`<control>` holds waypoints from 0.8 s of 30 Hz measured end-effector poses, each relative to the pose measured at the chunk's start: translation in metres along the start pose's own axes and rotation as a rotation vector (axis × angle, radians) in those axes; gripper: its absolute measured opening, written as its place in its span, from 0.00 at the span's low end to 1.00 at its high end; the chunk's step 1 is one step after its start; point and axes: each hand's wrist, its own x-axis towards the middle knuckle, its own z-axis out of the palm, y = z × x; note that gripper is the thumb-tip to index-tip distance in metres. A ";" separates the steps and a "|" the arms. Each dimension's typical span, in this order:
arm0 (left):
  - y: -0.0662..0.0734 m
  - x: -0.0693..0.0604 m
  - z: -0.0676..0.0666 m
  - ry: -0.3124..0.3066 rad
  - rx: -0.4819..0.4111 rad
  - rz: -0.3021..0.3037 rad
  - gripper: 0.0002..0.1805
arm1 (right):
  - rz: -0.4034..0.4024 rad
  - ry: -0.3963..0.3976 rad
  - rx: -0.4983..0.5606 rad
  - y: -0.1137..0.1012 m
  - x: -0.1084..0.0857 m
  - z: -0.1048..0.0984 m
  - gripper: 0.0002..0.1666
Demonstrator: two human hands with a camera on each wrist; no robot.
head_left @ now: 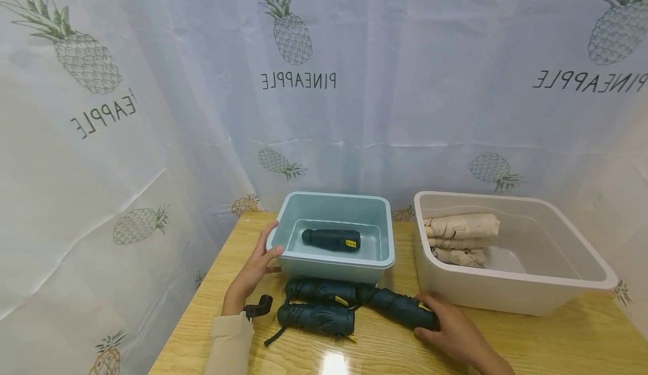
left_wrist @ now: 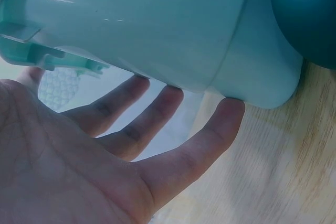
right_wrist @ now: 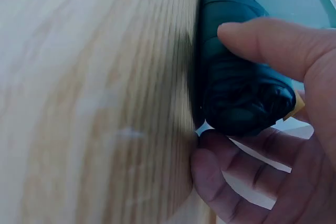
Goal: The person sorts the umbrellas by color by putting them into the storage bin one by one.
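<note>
A light-blue plastic bin stands on the table with one dark folded umbrella lying inside. My left hand holds the bin's left side, thumb over the rim; in the left wrist view several fingertips touch its outer wall. Two more dark folded umbrellas, a rear one and a front one, lie before the bin. To their right, my right hand grips the end of another dark umbrella, which slants across the tabletop. The right wrist view shows the thumb on its side.
A larger white bin stands at the right, with several beige folded items along its left side. The wooden table meets a pineapple-print curtain at the back and left.
</note>
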 end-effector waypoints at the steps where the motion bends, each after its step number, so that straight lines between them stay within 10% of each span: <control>1: 0.001 0.000 0.000 0.002 0.000 -0.001 0.35 | 0.004 0.004 0.001 0.000 0.000 0.000 0.37; 11: 0.000 0.000 0.001 0.005 -0.002 -0.008 0.35 | 0.006 0.059 0.080 0.000 -0.001 -0.001 0.34; 24: 0.001 -0.001 0.002 0.005 0.006 -0.001 0.35 | 0.034 0.115 0.585 -0.011 0.000 -0.004 0.32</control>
